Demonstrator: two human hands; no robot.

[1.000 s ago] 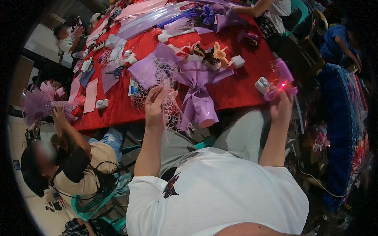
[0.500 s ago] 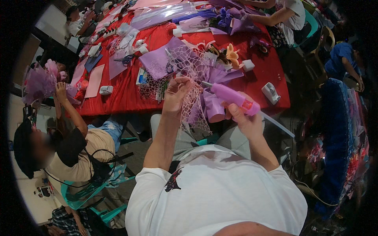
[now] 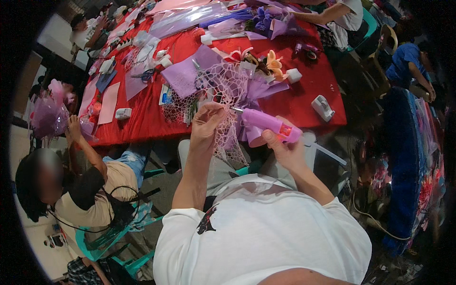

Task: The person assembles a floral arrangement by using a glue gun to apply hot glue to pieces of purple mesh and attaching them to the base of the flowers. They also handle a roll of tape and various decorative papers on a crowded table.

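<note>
My left hand (image 3: 205, 122) pinches pale pink web-like netting (image 3: 227, 147) that drapes over lavender paper (image 3: 183, 80) at the table's front edge. My right hand (image 3: 285, 149) grips a pink glue gun (image 3: 266, 121), a translucent stick poking from its rear. The gun points left; its metal nozzle is at the netting beside my left fingertips, though contact is unclear. Partly hidden beneath the netting and gun lies a lavender-wrapped bouquet (image 3: 259, 92), with orange and pink flowers (image 3: 274, 65) at its top.
The red-covered table (image 3: 323, 85) holds a white tape dispenser (image 3: 322, 107), a white cube (image 3: 293, 75), paper sheets and scissors (image 3: 142, 76). A co-worker (image 3: 99, 190) holds a bouquet at left; others work across and to the right. Blue bundled fabric (image 3: 401, 171) stands at my right.
My right hand has swung leftward with the glue gun, bringing its nozzle to the netting at my left hand, which has shifted right. Over the last half second both moved only slightly.
</note>
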